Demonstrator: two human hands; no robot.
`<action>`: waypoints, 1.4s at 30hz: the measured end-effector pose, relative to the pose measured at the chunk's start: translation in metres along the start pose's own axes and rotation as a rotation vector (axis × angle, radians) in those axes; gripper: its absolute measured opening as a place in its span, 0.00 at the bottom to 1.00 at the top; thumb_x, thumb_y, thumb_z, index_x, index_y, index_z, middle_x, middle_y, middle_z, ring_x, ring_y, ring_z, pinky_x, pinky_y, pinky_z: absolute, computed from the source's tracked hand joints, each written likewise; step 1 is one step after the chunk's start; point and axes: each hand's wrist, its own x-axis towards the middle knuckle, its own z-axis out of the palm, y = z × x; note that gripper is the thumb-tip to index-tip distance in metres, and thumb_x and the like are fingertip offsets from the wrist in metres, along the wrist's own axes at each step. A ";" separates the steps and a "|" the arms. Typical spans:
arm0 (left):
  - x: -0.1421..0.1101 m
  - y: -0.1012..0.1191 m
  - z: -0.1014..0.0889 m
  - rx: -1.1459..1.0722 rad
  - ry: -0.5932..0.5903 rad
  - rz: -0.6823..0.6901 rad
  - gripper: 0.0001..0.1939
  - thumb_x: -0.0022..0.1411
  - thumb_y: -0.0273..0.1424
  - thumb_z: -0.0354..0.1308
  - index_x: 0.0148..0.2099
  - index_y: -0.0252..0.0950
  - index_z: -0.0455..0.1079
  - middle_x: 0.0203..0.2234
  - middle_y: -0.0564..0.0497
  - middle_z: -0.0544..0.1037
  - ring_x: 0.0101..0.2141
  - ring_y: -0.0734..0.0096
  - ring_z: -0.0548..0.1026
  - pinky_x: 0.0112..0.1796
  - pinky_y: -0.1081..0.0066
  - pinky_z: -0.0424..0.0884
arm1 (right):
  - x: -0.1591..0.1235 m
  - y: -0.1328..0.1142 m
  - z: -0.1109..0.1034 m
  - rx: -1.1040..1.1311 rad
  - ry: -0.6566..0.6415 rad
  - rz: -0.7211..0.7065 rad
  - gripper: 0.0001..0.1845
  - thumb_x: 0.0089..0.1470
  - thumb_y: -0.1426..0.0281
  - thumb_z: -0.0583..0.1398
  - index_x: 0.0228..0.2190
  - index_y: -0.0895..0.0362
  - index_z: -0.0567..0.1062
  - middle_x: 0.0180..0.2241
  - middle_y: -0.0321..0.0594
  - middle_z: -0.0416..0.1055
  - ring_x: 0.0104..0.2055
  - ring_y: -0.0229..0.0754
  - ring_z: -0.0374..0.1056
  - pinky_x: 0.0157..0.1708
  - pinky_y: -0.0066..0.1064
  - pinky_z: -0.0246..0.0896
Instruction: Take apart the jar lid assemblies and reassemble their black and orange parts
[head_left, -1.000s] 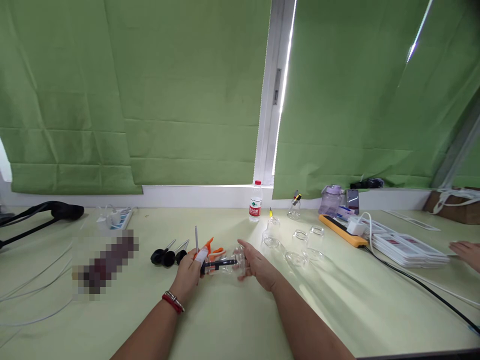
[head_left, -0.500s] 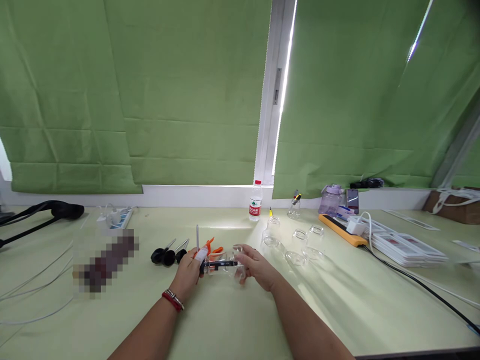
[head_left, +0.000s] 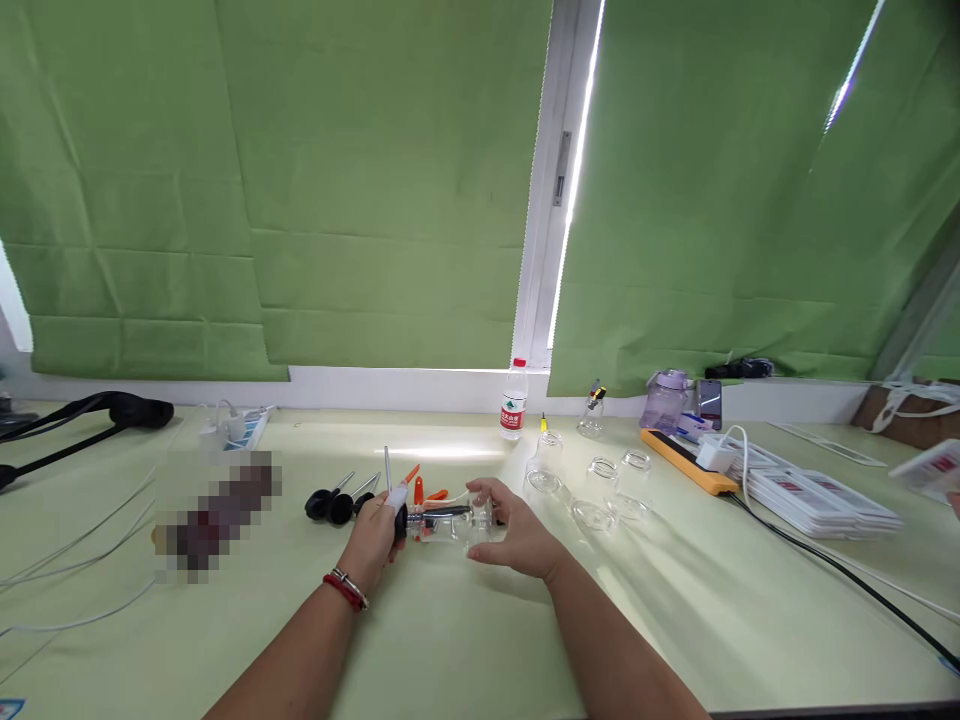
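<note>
My left hand (head_left: 377, 535), a white wrap on one finger, is closed around a black lid (head_left: 400, 522) with a thin metal tube pointing up. A dark rod runs from the lid into a clear glass bottle (head_left: 444, 528) lying sideways between my hands. My right hand (head_left: 511, 530) curves its thumb and fingers around the bottle's wide right end. Behind the bottle lie orange-handled items (head_left: 420, 492), partly hidden. Left of my left hand, black lids (head_left: 341, 508) with metal tubes rest on the table. Several clear glass vessels (head_left: 598, 490) stand to the right.
A red-capped water bottle (head_left: 514, 402) stands at the back, near a small glass holding a yellow-and-black item (head_left: 594, 400). Rightward are an orange power strip (head_left: 686, 462), stacked white frames (head_left: 810, 500) and a purple bottle (head_left: 664, 400). Another person's hand holds a white frame (head_left: 930, 470) at the far right.
My right hand has closed in on the glass bottle's wide end and its fingers now curve around it. The black lid shows more fully. At the far right, a white frame has been lifted.
</note>
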 end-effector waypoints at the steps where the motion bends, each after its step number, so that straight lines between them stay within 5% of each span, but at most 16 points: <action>1: 0.001 0.000 -0.001 -0.009 0.027 -0.023 0.20 0.56 0.50 0.50 0.23 0.39 0.57 0.09 0.59 0.61 0.10 0.77 0.57 0.11 0.77 0.50 | -0.001 -0.002 -0.002 -0.072 0.014 -0.072 0.42 0.32 0.69 0.71 0.52 0.46 0.67 0.51 0.41 0.61 0.48 0.47 0.63 0.46 0.40 0.62; 4: 0.005 0.000 -0.006 -0.013 0.087 -0.016 0.19 0.55 0.48 0.51 0.24 0.39 0.58 0.09 0.59 0.60 0.10 0.76 0.58 0.11 0.77 0.50 | -0.001 -0.006 -0.007 -0.158 0.028 -0.168 0.43 0.33 0.73 0.69 0.53 0.45 0.66 0.56 0.41 0.56 0.54 0.47 0.58 0.50 0.40 0.59; 10: 0.008 0.000 -0.012 -0.026 0.197 0.056 0.18 0.55 0.46 0.51 0.24 0.39 0.59 0.09 0.59 0.62 0.11 0.77 0.59 0.11 0.77 0.53 | -0.011 -0.014 -0.031 -0.168 0.157 -0.071 0.40 0.33 0.69 0.71 0.50 0.50 0.66 0.53 0.42 0.61 0.53 0.46 0.61 0.51 0.42 0.60; 15: 0.008 0.000 -0.012 -0.041 0.217 0.079 0.17 0.56 0.46 0.51 0.24 0.39 0.58 0.09 0.59 0.62 0.11 0.76 0.60 0.12 0.78 0.53 | -0.058 -0.018 -0.051 -0.136 0.457 0.072 0.40 0.31 0.63 0.72 0.48 0.53 0.65 0.49 0.46 0.67 0.51 0.48 0.66 0.54 0.43 0.59; 18: 0.008 -0.003 -0.010 -0.013 0.193 0.099 0.18 0.57 0.46 0.51 0.25 0.38 0.59 0.10 0.58 0.62 0.12 0.76 0.61 0.12 0.78 0.54 | -0.096 -0.005 -0.056 0.058 0.720 0.195 0.42 0.34 0.56 0.70 0.49 0.55 0.62 0.47 0.49 0.69 0.50 0.52 0.68 0.47 0.42 0.66; 21: 0.008 -0.006 -0.009 0.030 0.160 0.103 0.20 0.57 0.48 0.50 0.24 0.38 0.58 0.11 0.58 0.63 0.13 0.75 0.61 0.13 0.77 0.55 | -0.127 0.009 -0.064 0.006 0.944 0.227 0.46 0.32 0.54 0.70 0.52 0.54 0.62 0.51 0.50 0.65 0.51 0.54 0.67 0.44 0.40 0.68; 28: 0.006 -0.006 -0.006 0.106 0.101 0.168 0.21 0.57 0.50 0.51 0.24 0.39 0.55 0.13 0.58 0.63 0.16 0.74 0.64 0.16 0.76 0.58 | -0.158 0.016 -0.105 -0.034 0.851 0.337 0.40 0.29 0.57 0.71 0.45 0.58 0.68 0.44 0.49 0.70 0.49 0.54 0.68 0.44 0.39 0.68; 33: 0.003 -0.006 -0.005 0.141 0.076 0.177 0.20 0.57 0.48 0.51 0.23 0.39 0.55 0.13 0.57 0.63 0.16 0.74 0.62 0.18 0.75 0.60 | -0.164 0.030 -0.109 0.033 0.820 0.327 0.39 0.30 0.57 0.71 0.43 0.56 0.65 0.43 0.46 0.71 0.45 0.51 0.70 0.45 0.38 0.67; 36: 0.002 -0.006 -0.004 0.156 0.061 0.185 0.20 0.58 0.47 0.51 0.24 0.39 0.56 0.13 0.57 0.63 0.16 0.74 0.61 0.18 0.75 0.60 | -0.157 0.035 -0.106 -0.106 0.778 0.321 0.43 0.30 0.57 0.70 0.48 0.54 0.64 0.48 0.47 0.68 0.50 0.51 0.67 0.45 0.37 0.66; 42: 0.003 -0.006 -0.001 0.202 0.039 0.223 0.19 0.57 0.47 0.50 0.25 0.38 0.59 0.13 0.56 0.63 0.17 0.72 0.62 0.18 0.74 0.60 | -0.119 0.027 -0.106 -0.539 0.570 0.306 0.28 0.31 0.55 0.68 0.35 0.57 0.74 0.38 0.45 0.73 0.43 0.55 0.69 0.43 0.40 0.62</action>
